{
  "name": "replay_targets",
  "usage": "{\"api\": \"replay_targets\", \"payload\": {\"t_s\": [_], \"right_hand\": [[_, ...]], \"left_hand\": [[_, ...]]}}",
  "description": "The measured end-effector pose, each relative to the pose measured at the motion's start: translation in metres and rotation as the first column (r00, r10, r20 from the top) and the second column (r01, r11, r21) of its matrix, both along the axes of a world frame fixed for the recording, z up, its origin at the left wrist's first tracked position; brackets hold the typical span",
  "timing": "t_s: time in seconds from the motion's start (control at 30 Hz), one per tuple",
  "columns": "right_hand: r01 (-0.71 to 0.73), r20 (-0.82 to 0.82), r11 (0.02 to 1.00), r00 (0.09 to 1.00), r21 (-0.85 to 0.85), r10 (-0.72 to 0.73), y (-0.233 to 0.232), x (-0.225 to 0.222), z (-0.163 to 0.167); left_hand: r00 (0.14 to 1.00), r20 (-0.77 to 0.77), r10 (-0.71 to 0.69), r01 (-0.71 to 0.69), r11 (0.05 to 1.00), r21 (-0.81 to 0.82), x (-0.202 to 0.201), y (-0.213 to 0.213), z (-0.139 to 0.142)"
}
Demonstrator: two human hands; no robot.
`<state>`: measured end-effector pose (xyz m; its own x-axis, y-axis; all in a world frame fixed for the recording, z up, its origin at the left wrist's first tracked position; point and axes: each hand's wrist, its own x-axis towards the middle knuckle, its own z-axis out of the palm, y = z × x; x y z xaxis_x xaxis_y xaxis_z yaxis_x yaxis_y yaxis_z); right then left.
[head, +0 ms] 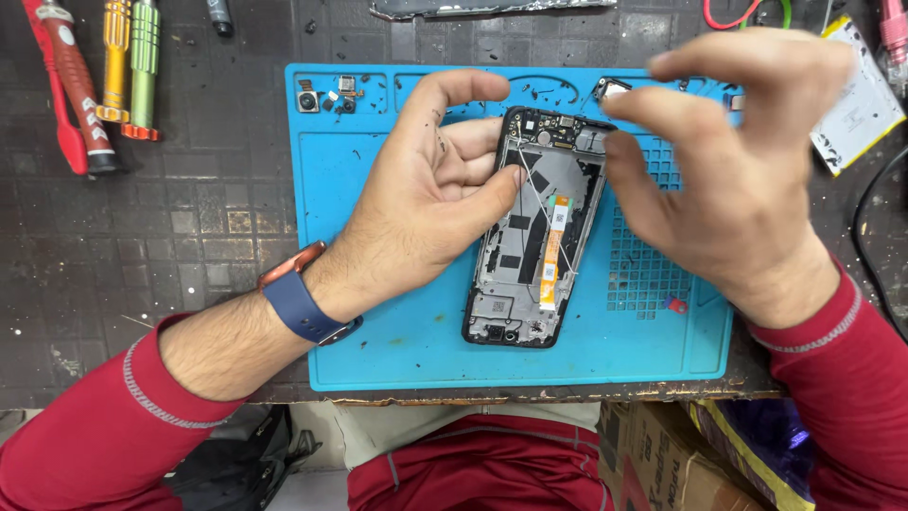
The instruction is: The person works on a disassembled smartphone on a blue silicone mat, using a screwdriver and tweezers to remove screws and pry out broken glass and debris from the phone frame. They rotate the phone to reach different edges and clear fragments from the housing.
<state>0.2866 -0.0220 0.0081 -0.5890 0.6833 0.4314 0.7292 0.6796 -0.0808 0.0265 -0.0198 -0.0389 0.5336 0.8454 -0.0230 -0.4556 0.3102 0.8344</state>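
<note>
An opened black phone lies lengthwise on a blue work mat, its grey inner frame and an orange flex cable exposed. My left hand grips the phone's upper left edge, with the thumb pressed on the inner frame. A blue-strapped watch sits on that wrist. My right hand hovers at the phone's upper right with fingers spread, the thumb tip close to the phone's top corner. Thin pale strands cross the phone's inside; I cannot tell whether the right fingers hold them.
Small camera modules and another small part lie in the mat's top compartments. Red, yellow and green screwdrivers lie at top left. A white battery and a black cable are at the right.
</note>
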Motion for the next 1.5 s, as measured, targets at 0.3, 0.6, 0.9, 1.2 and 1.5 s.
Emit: {"api": "replay_targets", "payload": {"t_s": [0.3,0.6,0.9,1.2,1.5], "right_hand": [[-0.179,-0.043,0.956,0.984,-0.231,0.174,0.023,-0.038,0.010],[-0.212,-0.019,0.975,0.977,-0.070,0.211,0.020,-0.036,0.005],[-0.199,-0.279,0.969,0.948,-0.149,0.152,0.016,-0.029,-0.018],[-0.214,-0.309,0.966,0.937,-0.143,0.162,0.018,-0.039,-0.017],[-0.150,-0.368,0.965,0.928,-0.214,0.062,0.014,-0.035,-0.026]], "left_hand": [[0.997,-0.065,-0.032,0.033,0.999,0.012,-0.003,0.000,0.001],[0.998,-0.054,-0.029,0.028,0.999,-0.022,-0.001,-0.001,0.007],[0.978,-0.209,0.004,0.006,0.999,0.048,0.000,-0.005,0.011],[0.965,-0.261,0.028,0.003,0.993,0.118,0.000,-0.004,0.013],[0.969,-0.244,0.035,-0.010,0.994,0.105,-0.001,-0.004,0.014]]}}
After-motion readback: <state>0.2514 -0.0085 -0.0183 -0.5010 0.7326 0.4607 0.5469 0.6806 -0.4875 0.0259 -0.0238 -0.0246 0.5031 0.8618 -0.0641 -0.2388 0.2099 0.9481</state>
